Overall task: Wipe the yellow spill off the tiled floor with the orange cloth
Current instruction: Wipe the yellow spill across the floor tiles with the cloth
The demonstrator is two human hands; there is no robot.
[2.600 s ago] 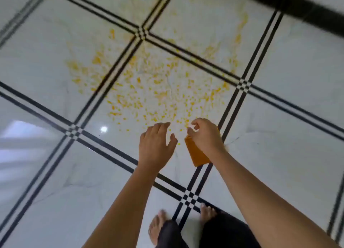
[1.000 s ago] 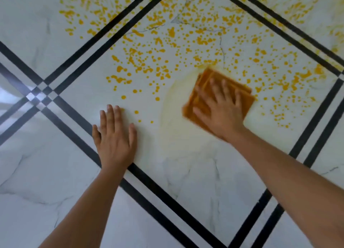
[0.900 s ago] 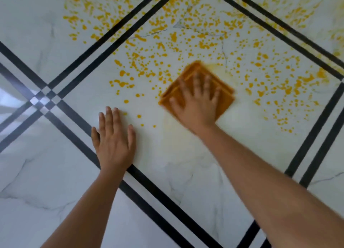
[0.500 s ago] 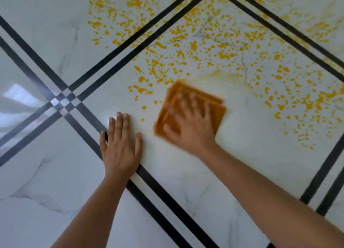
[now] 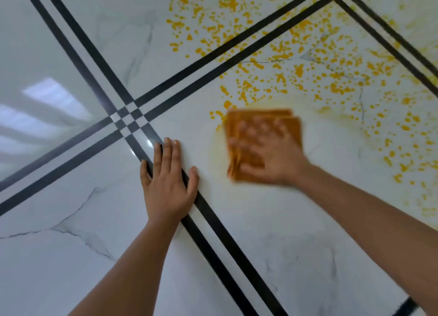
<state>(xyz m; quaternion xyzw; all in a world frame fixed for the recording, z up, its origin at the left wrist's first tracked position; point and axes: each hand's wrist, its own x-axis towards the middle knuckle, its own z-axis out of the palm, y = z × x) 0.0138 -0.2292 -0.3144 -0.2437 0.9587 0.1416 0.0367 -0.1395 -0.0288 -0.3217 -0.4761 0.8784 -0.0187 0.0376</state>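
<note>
The floor [image 5: 71, 256] is shiny white tile with thin grey veins, like marble. Pairs of straight black lines [image 5: 237, 250] cross it and make a little checker pattern where they meet. A bright window glare [image 5: 54, 97] sits on the smooth tile to the left.

The yellow spill [image 5: 299, 70] is a spray of many small wet dots and blobs across the far tiles. The orange cloth [image 5: 260, 118] is folded into a flat square with stacked edges showing. It lies on the floor at the near edge of the dots.

The right hand [image 5: 267, 159] lies on top of the cloth with its fingers spread out flat, pressing down, not curled round it. It looks blurry. The left hand [image 5: 169, 183] is flat on the floor too, fingers straight and close together, lying over the black lines, just beside the cloth.

Half a second ago, a couple of dots sat between the left hand and the cloth. Now only a pale yellow smear [image 5: 213, 149] is there. The cloth was tilted then and sits squarer now. The left hand has stayed put.
</note>
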